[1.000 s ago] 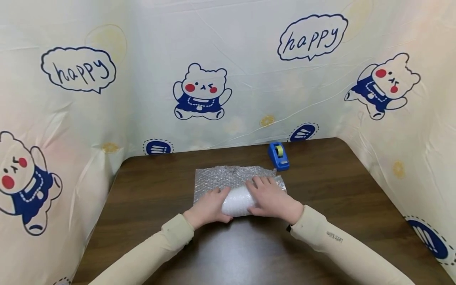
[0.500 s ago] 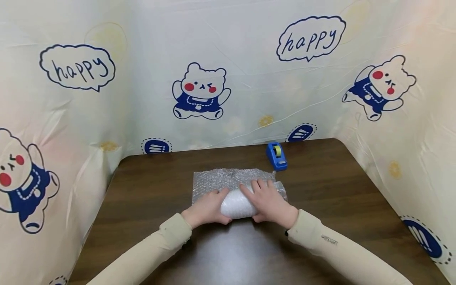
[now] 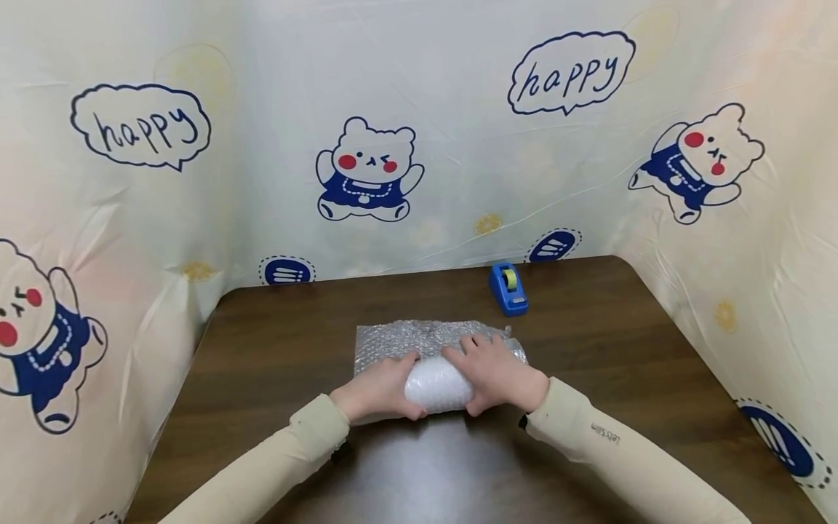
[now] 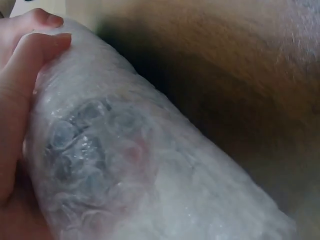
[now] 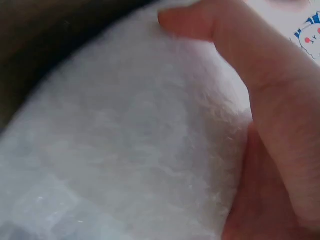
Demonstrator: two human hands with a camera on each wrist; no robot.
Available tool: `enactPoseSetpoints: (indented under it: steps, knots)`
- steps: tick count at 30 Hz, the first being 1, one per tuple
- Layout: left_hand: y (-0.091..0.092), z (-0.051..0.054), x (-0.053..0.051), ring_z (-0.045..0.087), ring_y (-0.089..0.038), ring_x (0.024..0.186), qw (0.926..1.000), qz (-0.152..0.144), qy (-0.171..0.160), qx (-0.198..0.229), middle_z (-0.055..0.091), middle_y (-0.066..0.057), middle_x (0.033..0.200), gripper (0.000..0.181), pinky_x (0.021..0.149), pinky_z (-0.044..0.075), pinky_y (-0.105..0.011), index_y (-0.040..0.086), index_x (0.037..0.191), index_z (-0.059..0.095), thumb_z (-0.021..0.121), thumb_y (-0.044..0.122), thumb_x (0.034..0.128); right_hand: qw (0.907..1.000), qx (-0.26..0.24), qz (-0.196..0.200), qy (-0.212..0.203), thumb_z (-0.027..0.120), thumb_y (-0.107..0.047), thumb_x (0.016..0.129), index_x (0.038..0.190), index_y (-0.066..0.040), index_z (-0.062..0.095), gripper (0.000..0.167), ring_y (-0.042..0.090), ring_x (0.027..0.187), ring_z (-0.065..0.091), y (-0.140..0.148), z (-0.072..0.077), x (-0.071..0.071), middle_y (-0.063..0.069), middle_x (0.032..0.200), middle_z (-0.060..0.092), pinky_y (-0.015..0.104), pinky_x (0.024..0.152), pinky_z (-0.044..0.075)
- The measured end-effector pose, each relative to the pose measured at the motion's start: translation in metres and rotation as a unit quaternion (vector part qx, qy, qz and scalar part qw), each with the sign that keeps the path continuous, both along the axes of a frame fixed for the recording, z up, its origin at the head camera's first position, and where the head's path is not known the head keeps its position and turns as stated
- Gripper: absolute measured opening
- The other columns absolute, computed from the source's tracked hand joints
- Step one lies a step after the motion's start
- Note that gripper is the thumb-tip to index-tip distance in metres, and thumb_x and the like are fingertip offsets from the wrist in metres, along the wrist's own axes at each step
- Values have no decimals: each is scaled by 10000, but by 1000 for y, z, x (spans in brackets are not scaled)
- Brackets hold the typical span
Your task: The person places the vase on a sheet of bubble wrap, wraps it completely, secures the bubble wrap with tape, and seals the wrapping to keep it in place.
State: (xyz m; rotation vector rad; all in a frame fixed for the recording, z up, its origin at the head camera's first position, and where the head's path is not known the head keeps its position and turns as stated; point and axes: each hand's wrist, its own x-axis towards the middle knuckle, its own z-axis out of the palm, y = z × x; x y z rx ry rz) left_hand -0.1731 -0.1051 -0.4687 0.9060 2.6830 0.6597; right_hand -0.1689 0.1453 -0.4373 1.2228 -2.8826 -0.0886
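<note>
A white roll wrapped in bubble wrap (image 3: 439,384) lies crosswise on the table between both hands. My left hand (image 3: 382,387) grips its left end, thumb on the near side. At the other end my right hand (image 3: 495,371) grips it, fingers over the top and thumb at the near side. Beyond the roll, a flat part of the bubble wrap sheet (image 3: 406,337) spreads on the table. The left wrist view shows bubbles on the roll's end (image 4: 120,150) close up; in the right wrist view, fingers bend round the white roll (image 5: 120,130). What is inside cannot be made out.
A blue tape dispenser (image 3: 508,290) with yellow tape stands near the table's back edge, right of centre. The dark wooden table (image 3: 275,349) is bordered at the back and sides by a printed curtain (image 3: 458,189).
Both hands and the roll have moved slightly toward the near edge, and the flat sheet's far edge has shifted nearer as well. The right hand's fingers have shifted on the roll.
</note>
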Motion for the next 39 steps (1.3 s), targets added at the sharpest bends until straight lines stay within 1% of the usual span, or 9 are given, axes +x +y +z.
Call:
enactPoseSetpoints:
  steps: [5, 12, 18, 25, 33, 34, 36, 38, 39]
  knots:
    - [1, 1, 0, 598, -113, 658, 9994, 135, -285, 133, 647, -28, 857, 781, 615, 515, -301, 60, 1246, 491, 888, 451, 699, 9990, 105, -125, -419, 910, -546, 663, 1340, -167, 533, 863, 322, 1046, 603, -2, 7, -4, 117, 1151, 602, 584, 857, 539]
    - [-1, 1, -1, 601, -124, 668, 9993, 56, -363, 118, 632, -28, 839, 746, 612, 517, -306, 59, 1192, 516, 893, 453, 684, 9922, 374, -332, -1138, 899, -530, 692, 1368, -177, 534, 845, 308, 1076, 594, -7, 14, -8, 100, 1194, 610, 562, 922, 518]
    - [-4, -3, 0, 606, -106, 703, 9989, 134, -390, 223, 641, -6, 891, 749, 632, 520, -295, 76, 1206, 526, 879, 496, 696, 9885, 496, -462, -1349, 894, -533, 697, 1399, -206, 533, 854, 294, 1118, 587, -9, 14, -13, 78, 1239, 615, 561, 957, 507]
    - [-5, -5, 0, 579, -136, 803, 9988, 215, -346, 269, 598, -26, 995, 737, 696, 526, -325, 66, 1200, 550, 868, 515, 710, 9863, 396, -431, -1542, 899, -506, 699, 1371, -196, 544, 820, 312, 1111, 598, -11, 14, -17, 84, 1220, 623, 567, 945, 503]
    - [-8, -8, 1, 562, -169, 874, 9993, 269, -126, 230, 610, -41, 1046, 803, 768, 526, -363, 26, 1247, 555, 864, 545, 717, 9819, 404, -444, -1797, 906, -514, 699, 1386, -202, 539, 839, 296, 1134, 587, -13, 11, -22, 75, 1245, 615, 575, 958, 493]
    - [-8, -9, 2, 557, -167, 877, 9995, 253, -21, 207, 596, -52, 1059, 804, 774, 531, -363, 27, 1256, 549, 861, 546, 726, 9815, 413, -452, -1811, 905, -515, 699, 1395, -203, 536, 848, 296, 1140, 585, -13, 11, -23, 77, 1255, 614, 577, 959, 492]
    - [-8, -9, 5, 554, -171, 861, 9991, 155, 397, 74, 564, -73, 1053, 790, 768, 543, -366, 23, 1250, 533, 851, 547, 751, 9801, 437, -482, -1875, 900, -516, 705, 1416, -202, 526, 863, 303, 1160, 581, -13, 12, -25, 83, 1278, 611, 585, 972, 487]
    - [-6, -7, 12, 560, -176, 828, 9939, 36, 1095, -154, 543, -85, 1030, 758, 739, 553, -372, 20, 1223, 537, 838, 552, 776, 9785, 463, -520, -1941, 896, -520, 710, 1431, -207, 517, 872, 305, 1180, 581, -12, 12, -28, 81, 1298, 609, 582, 982, 484]
    - [-5, -6, 15, 570, -195, 807, 9879, -17, 1523, -300, 543, -98, 1011, 743, 737, 557, -386, 16, 1208, 542, 829, 555, 786, 9779, 471, -525, -1968, 896, -519, 713, 1436, -206, 515, 875, 309, 1188, 581, -11, 12, -30, 83, 1307, 609, 581, 984, 484]
